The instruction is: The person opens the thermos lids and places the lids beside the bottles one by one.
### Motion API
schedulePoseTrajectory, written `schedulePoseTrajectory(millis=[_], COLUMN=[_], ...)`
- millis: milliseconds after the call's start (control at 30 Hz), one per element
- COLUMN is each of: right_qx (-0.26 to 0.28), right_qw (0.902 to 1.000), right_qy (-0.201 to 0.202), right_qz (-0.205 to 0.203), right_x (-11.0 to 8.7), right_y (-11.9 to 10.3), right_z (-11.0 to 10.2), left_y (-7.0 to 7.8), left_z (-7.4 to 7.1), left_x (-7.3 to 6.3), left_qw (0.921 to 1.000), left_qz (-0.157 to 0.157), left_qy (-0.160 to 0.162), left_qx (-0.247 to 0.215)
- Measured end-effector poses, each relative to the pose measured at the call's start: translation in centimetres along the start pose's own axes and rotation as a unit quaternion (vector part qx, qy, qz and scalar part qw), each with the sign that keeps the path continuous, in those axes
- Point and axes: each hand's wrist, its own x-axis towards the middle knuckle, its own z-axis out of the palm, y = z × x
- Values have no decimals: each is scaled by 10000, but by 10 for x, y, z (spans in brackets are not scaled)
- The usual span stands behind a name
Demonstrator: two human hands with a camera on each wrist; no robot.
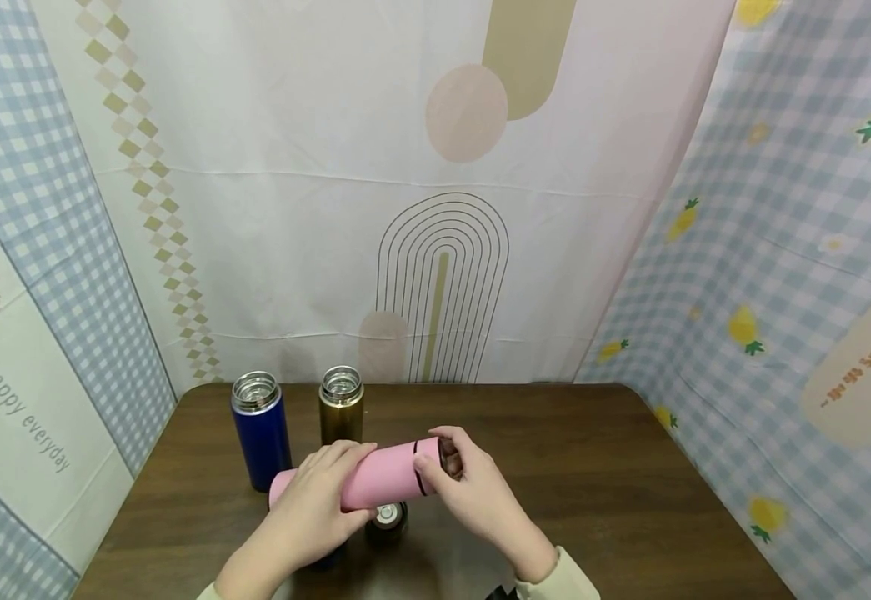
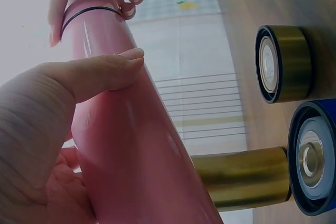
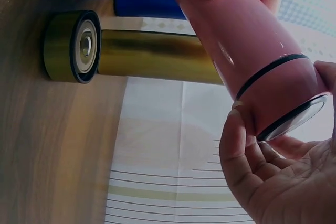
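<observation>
A pink thermos bottle (image 1: 382, 477) is held nearly level above the table, its capped end to the right and slightly higher. My left hand (image 1: 317, 500) grips its body, with the thumb across the pink side in the left wrist view. Fingers and thumb of my right hand (image 1: 476, 492) hold the pink lid (image 3: 286, 95), which sits on the bottle with a black ring at the joint. Below the bottle a gold lid (image 2: 286, 64) stands on the table with its inner side up. Beside it is a blue lid (image 2: 315, 158), mostly hidden by my left hand in the head view.
An uncapped blue thermos (image 1: 261, 437) and an uncapped gold thermos (image 1: 342, 412) stand upright at the back left of the brown wooden table (image 1: 593, 500). Patterned cloth (image 1: 292, 208) hangs behind the table and along both sides.
</observation>
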Motion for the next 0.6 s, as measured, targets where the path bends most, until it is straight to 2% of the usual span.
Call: schedulePoseTrajectory(millis=[233,367,467,600], right_qx=[315,419,337,163], right_qw=[9994,9984,9957,9864], right_qy=[-30,-21,-36,-14], right_qz=[-159,-386,-868,-1637], right_x=[-2,-3,-4,-3], right_y=[0,-2,-5,3], right_z=[-1,-1,-1,0], left_y=[-1,-2,-3,-4], left_z=[-1,-2,-2,-2], left_x=[1,-1,-2,-3], left_qw=[9999,9996,9991,9985], left_qz=[-61,-151,-262,-323], left_qy=[-114,-211,-296,-362], left_qx=[-28,-121,-183,-238])
